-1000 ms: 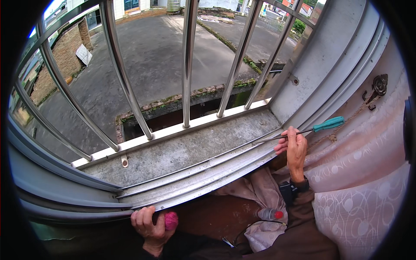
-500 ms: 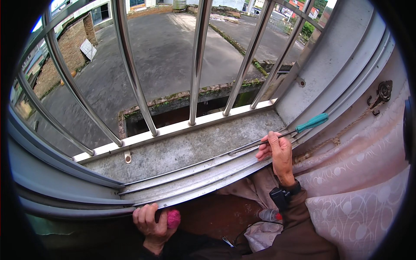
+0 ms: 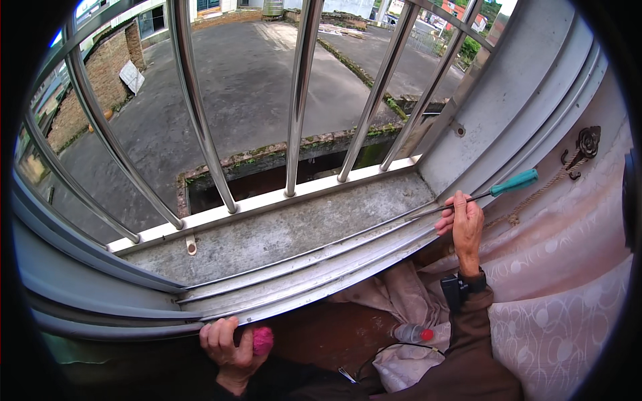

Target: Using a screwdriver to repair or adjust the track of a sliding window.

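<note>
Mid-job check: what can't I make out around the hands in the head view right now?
Tip of the screwdriver: head view, too small to tell its shape or whether it touches the track.
Part of its shaft: head view, hidden by the right hand.
Left side of the pink wad: head view, behind the left hand.
Far right of the curtain: head view, cut off by the fisheye rim.

Before you runs the track (image 3: 304,281), behind it the sill (image 3: 287,234), then the bars (image 3: 294,120). Your left hand (image 3: 229,351) is at the track's near left edge, the ball (image 3: 263,341) held beside its thumb. Your right hand (image 3: 465,224), holding the screwdriver (image 3: 513,182), is over the right end. Between your arms (image 3: 471,334) lies a bottle (image 3: 409,333), perhaps on cloth (image 3: 404,364). At right hangs the curtain (image 3: 555,327).
</note>
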The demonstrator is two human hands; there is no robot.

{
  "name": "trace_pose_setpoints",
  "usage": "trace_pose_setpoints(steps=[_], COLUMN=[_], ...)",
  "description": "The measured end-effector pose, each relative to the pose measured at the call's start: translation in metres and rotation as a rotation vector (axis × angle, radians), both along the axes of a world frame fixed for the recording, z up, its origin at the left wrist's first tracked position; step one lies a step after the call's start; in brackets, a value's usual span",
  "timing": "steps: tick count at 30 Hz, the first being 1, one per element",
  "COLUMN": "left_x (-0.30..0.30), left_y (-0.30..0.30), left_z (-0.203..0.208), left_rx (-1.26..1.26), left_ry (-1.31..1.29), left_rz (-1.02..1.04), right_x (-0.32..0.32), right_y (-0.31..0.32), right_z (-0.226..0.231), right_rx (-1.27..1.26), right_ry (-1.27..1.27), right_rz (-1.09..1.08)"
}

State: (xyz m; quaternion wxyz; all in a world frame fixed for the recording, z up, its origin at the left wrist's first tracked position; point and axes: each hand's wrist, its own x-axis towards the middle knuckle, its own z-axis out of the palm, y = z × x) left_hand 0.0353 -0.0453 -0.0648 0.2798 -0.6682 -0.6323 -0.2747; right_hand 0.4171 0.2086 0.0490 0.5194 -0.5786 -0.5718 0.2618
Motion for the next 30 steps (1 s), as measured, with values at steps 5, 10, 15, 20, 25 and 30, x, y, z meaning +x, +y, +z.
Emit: trace_pose_setpoints(steps=[5,10,15,20,25,30], left_x=[0.000,-0.001,0.000,-0.001,-0.001,0.000], left_y=[0.000,0.000,-0.002,-0.002,-0.001,-0.001], left_z=[-0.003,-0.003,-0.002,0.001,0.000,0.000], left_rx=[0.009,0.007,-0.009,-0.011,-0.011,-0.012], left_ry=[-0.010,-0.011,-0.006,0.001,-0.007,-0.006], left_rz=[0.003,-0.003,0.004,0.000,-0.003,-0.002], right_x=[0.001,-0.016,-0.035,-0.060,-0.042,-0.010], right_y=[0.008,0.009,0.003,-0.012,-0.012,-0.001], right_z=[-0.003,-0.009,-0.016,-0.022,-0.006,-0.007], right_rx=[-0.042,-0.112,-0.189,-0.229,-0.051,0.000], right_ry=[0.025,0.137,0.213,0.312,0.192,0.057], right_rz=[0.001,0.098,0.189,0.333,0.208,0.053])
